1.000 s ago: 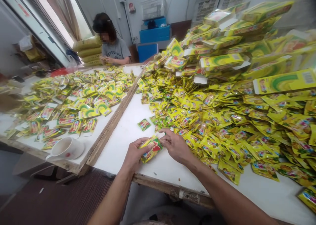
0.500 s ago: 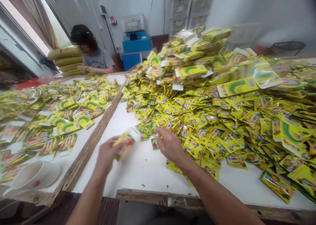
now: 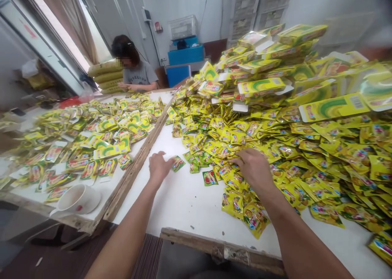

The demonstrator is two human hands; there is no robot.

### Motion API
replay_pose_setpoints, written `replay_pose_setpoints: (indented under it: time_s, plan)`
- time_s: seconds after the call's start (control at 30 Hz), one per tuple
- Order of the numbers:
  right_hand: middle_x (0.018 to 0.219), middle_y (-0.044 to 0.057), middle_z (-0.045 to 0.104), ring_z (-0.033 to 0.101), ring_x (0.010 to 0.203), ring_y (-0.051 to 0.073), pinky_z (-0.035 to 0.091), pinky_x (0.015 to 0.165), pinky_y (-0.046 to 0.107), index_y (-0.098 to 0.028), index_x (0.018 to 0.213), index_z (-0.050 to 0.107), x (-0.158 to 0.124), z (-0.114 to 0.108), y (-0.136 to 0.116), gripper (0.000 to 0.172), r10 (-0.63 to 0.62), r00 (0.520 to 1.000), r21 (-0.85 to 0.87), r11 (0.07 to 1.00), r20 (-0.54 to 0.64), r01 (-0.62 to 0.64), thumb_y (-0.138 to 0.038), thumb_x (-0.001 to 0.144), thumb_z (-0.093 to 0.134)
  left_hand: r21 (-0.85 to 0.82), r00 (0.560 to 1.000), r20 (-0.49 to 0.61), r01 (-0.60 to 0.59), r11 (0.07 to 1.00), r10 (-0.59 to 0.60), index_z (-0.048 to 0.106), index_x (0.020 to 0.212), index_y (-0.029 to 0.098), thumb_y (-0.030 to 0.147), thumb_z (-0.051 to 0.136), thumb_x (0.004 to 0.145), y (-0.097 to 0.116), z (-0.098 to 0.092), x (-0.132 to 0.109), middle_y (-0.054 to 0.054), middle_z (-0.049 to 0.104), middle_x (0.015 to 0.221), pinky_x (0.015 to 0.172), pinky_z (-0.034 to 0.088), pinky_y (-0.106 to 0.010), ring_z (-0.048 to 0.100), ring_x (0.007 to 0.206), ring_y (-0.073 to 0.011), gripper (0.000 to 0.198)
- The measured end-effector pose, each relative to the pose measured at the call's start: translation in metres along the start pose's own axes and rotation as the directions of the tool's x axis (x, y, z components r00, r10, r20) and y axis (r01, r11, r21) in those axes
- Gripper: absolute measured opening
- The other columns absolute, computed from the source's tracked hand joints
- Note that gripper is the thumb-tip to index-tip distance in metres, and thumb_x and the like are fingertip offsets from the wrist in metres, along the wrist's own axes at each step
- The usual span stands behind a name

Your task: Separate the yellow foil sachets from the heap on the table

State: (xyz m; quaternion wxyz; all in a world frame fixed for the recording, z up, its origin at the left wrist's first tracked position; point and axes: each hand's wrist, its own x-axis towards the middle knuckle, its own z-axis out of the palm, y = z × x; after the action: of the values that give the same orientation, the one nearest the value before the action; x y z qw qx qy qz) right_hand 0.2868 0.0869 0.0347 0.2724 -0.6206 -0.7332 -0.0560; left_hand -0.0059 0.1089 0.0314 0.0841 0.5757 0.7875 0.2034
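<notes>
My left hand [image 3: 159, 167] is over the white tabletop beside the wooden strip, thumb apart from its curled fingers. A small green sachet [image 3: 177, 163] lies at the thumb tip; whether they touch is hard to tell. My right hand [image 3: 256, 168] reaches into the front of a heap of yellow sachets [image 3: 288, 150], fingers bent and pinched on a yellow sachet, its fingertips partly hidden. Between the hands lie several green sachets [image 3: 199, 159] and a single green sachet with a red fruit picture [image 3: 210, 178].
Yellow cartons [image 3: 260, 87] are stacked on the heap. Past the wooden strip [image 3: 139, 162], filled cartons [image 3: 113, 148] spread over the left table near a white mug [image 3: 78, 199]. A person [image 3: 137, 70] sits at the far end. A wooden edge [image 3: 214, 244] borders the front.
My left hand has let go of the yellow carton it held. My right hand has moved from the green sachets rightward into the yellow heap. The view has swung left.
</notes>
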Motion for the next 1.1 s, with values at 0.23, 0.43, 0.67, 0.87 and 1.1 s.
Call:
replay_pose_setpoints:
  time_s: [0.23, 0.43, 0.67, 0.87, 1.1]
  plan:
    - [0.050, -0.002, 0.049, 0.045, 0.047, 0.013, 0.036, 0.051, 0.027, -0.020, 0.065, 0.058, 0.000, -0.010, -0.018, 0.030, 0.369, 0.927, 0.498, 0.817, -0.064, -0.290, -0.045, 0.081, 0.051, -0.025, 0.994, 0.112, 0.022, 0.999, -0.019, 0.053, 0.080, 0.019, 0.040, 0.065, 0.067, 0.012, 0.014, 0.000, -0.010, 0.063, 0.079, 0.062, 0.035, -0.030, 0.058, 0.079, -0.0273, 0.027]
    - [0.045, -0.008, 0.044, 0.041, 0.038, 0.009, 0.038, 0.040, 0.024, -0.020, 0.078, 0.056, -0.002, 0.003, -0.038, 0.037, 0.324, 0.795, 0.749, 0.284, 0.513, -0.599, -0.050, 0.061, 0.070, -0.753, 0.934, 0.341, 0.200, 0.627, 0.112, 0.054, 0.079, 0.020, 0.040, 0.074, 0.057, 0.023, 0.003, -0.042, 0.004, 0.055, 0.053, 0.051, 0.033, -0.023, 0.049, 0.049, -0.0121, 0.037]
    - [0.099, 0.006, 0.059, 0.056, 0.065, 0.013, 0.051, 0.049, 0.026, -0.019, 0.090, 0.059, -0.011, 0.013, -0.057, 0.047, 0.226, 0.792, 0.780, 0.161, 0.567, -0.604, -0.042, 0.053, 0.075, -0.851, 0.900, 0.408, 0.315, 0.420, 0.153, 0.063, 0.081, 0.014, 0.031, 0.078, 0.053, 0.046, 0.010, -0.068, 0.010, 0.042, 0.042, 0.049, 0.035, -0.020, 0.042, 0.043, -0.0070, 0.037]
    - [0.066, -0.002, 0.050, 0.048, 0.059, 0.012, 0.046, 0.053, 0.027, -0.019, 0.073, 0.050, -0.020, 0.028, -0.062, 0.027, 0.263, 0.877, 0.826, 0.310, 0.402, -0.471, -0.042, 0.066, 0.063, -0.893, 0.903, 0.397, 0.339, 0.297, 0.164, 0.061, 0.086, 0.015, 0.040, 0.073, 0.063, 0.056, 0.014, -0.077, 0.000, 0.066, 0.067, 0.061, 0.046, -0.025, 0.059, 0.060, -0.0122, 0.037]
    - [0.080, 0.002, 0.064, 0.056, 0.073, 0.017, 0.045, 0.066, 0.027, -0.018, 0.089, 0.058, -0.011, 0.004, -0.051, 0.023, 0.184, 0.917, 0.811, 0.428, 0.355, -0.400, -0.037, 0.075, 0.058, -0.866, 0.881, 0.418, 0.313, 0.391, 0.220, 0.058, 0.075, 0.016, 0.028, 0.081, 0.049, 0.085, 0.010, -0.060, 0.003, 0.062, 0.058, 0.056, 0.041, -0.020, 0.055, 0.055, -0.0093, 0.037]
